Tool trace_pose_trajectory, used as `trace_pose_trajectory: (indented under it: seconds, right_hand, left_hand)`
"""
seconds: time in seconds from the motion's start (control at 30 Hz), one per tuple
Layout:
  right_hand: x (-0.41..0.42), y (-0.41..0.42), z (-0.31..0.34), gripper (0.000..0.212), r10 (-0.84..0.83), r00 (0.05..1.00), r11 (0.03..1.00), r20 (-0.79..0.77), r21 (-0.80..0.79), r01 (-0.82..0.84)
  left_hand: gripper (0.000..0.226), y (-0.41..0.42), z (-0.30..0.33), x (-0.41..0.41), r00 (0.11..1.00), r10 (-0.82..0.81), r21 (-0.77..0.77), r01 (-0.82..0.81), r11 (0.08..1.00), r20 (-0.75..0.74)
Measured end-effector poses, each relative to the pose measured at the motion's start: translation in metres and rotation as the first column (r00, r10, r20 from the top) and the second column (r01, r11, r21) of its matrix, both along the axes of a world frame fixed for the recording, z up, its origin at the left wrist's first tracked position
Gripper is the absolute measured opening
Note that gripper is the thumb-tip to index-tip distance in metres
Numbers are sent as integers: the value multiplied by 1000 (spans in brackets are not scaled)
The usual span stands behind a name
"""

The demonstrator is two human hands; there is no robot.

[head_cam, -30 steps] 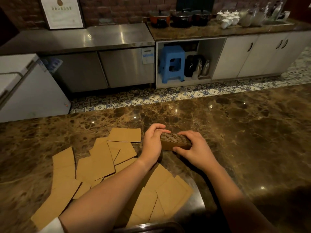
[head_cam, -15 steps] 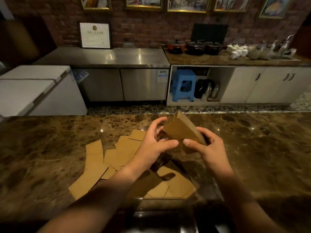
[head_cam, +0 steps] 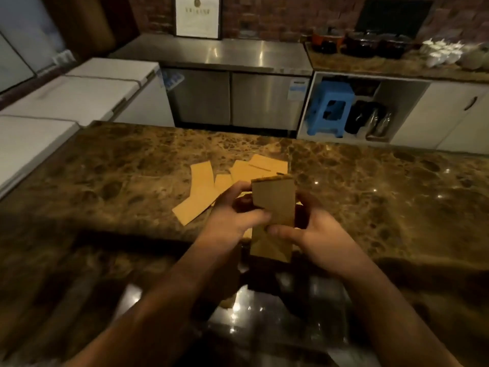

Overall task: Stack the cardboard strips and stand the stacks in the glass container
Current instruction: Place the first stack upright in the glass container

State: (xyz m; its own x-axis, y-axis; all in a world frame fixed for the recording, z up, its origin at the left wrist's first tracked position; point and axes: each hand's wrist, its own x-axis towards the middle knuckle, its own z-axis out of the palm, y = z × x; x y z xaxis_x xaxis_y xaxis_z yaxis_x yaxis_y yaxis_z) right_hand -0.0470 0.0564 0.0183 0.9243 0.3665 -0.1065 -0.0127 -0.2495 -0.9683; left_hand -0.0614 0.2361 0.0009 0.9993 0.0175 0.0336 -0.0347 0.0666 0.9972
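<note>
Both hands are holding one stack (head_cam: 274,201) of strips upright above the counter (head_cam: 370,186): the left hand (head_cam: 232,215) is grasping its left edge with the thumb lying across the front, and the right hand (head_cam: 315,234) is grasping it from the 4 o'clock side, thumb on the front face. Loose strips (head_cam: 203,192) are lying flat on the counter at 10 to 12 o'clock of the stack. Something shiny is glinting below the hands at 6 o'clock, but I cannot tell what it is.

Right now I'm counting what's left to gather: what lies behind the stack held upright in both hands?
Behind the stack, loose cardboard strips lie flat on the marble counter. The stack, left hand and right hand cover others, so no full count.
</note>
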Motion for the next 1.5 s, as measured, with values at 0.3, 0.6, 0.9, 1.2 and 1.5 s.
trace_pose_trajectory:
  seconds: [0.3, 0.6, 0.9, 1.2, 1.5]
  right_hand:
    - [-35, 21, -42, 60, 49, 884, 984, -466, -131, -123]
    - [-32, 78, -76, 60, -86, 871, 934, -483, -344, -99]
    - [-58, 98, -71, 76, -207, 900, 914, -385, -405, 37]
    - [-48, 71, -38, 27, 115, 979, 874, -169, -450, -180]
    - [43, -21, -3, 21, -190, 982, 962, -19, -202, 182]
  left_hand:
    - [37, 52, -36, -42, 922, 344, 54, -340, 939, -181]
    - [49, 56, -69, -33, 927, 118, -31, -138, 990, -357]
    - [52, 60, -69, -44, 940, 82, -54, -106, 993, -332]
    - [41, 70, -58, -50, 930, 147, 106, -117, 987, -338]
    - [36, 47, -18, 62, 972, -36, 504, 153, 850, -234]
